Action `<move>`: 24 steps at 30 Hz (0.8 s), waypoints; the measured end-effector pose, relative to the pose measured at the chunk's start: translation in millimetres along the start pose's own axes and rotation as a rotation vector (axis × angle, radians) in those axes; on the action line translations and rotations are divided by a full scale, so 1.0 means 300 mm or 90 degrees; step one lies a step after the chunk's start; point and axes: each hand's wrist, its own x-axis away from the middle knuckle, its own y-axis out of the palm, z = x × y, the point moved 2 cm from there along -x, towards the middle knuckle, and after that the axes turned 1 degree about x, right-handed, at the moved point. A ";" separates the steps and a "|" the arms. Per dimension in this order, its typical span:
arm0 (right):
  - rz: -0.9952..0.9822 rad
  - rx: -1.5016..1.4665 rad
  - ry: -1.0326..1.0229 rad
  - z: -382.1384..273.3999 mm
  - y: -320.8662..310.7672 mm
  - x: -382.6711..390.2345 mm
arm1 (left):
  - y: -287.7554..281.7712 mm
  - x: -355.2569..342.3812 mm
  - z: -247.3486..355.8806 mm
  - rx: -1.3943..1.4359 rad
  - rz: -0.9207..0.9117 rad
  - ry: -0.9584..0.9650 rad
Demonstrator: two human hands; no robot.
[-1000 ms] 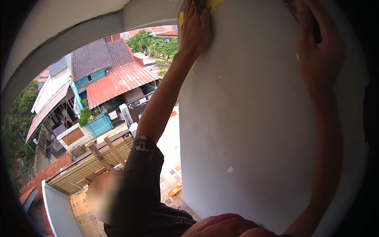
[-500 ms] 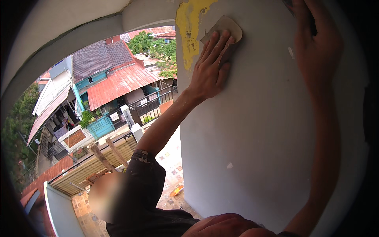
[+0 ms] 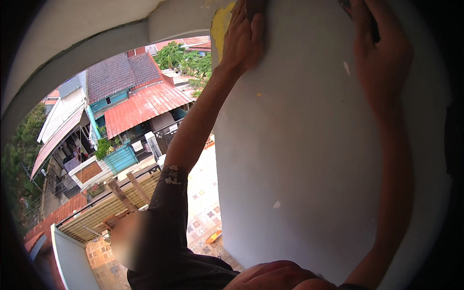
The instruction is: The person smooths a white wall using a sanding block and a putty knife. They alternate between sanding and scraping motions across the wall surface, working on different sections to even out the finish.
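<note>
My left hand (image 3: pixel 244 41) is raised high against the grey-white wall (image 3: pixel 299 154), its fingers pressed on a scraper blade (image 3: pixel 253 8), which is mostly cut off at the top edge. A patch of flaking yellow paint (image 3: pixel 219 35) lies beside this hand at the wall's left edge. My right hand (image 3: pixel 379 58) is up at the upper right, curled round a dark tool (image 3: pixel 345 7) that is only partly visible. Small white specks and a yellow fleck show on the wall.
A concrete overhang (image 3: pixel 111 48) curves over the opening at left. Below are a tiled floor (image 3: pixel 203 193), a corrugated fence (image 3: pixel 94 220) with wooden posts (image 3: pixel 121 193), a yellow-orange object (image 3: pixel 212 236) near the wall's foot, and neighbouring houses with red roofs (image 3: pixel 140 106).
Over the last half second my left hand has slid upward with the scraper, after having moved down from a similar height. My right hand has shifted slightly left.
</note>
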 end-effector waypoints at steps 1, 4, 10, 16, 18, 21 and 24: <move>0.000 0.003 -0.008 0.009 -0.002 0.011 | 0.001 -0.044 -0.051 0.000 -0.078 -0.135; 0.004 -0.040 -0.091 0.030 -0.013 0.018 | 0.016 -0.019 -0.031 -0.008 0.036 -0.024; -0.034 -0.087 -0.050 0.037 -0.020 0.009 | -0.013 -0.062 -0.104 0.003 0.026 -0.063; -0.028 -0.085 -0.055 0.045 -0.027 0.010 | -0.010 0.000 -0.109 0.024 0.028 0.042; -0.031 -0.083 -0.060 0.052 -0.020 0.014 | -0.015 0.006 -0.113 0.022 0.021 0.064; -0.029 -0.075 -0.082 0.060 -0.012 0.018 | -0.028 -0.041 -0.107 0.039 -0.029 -0.126; -0.030 -0.096 -0.080 0.063 -0.007 0.018 | -0.009 -0.008 -0.076 0.077 -0.001 -0.112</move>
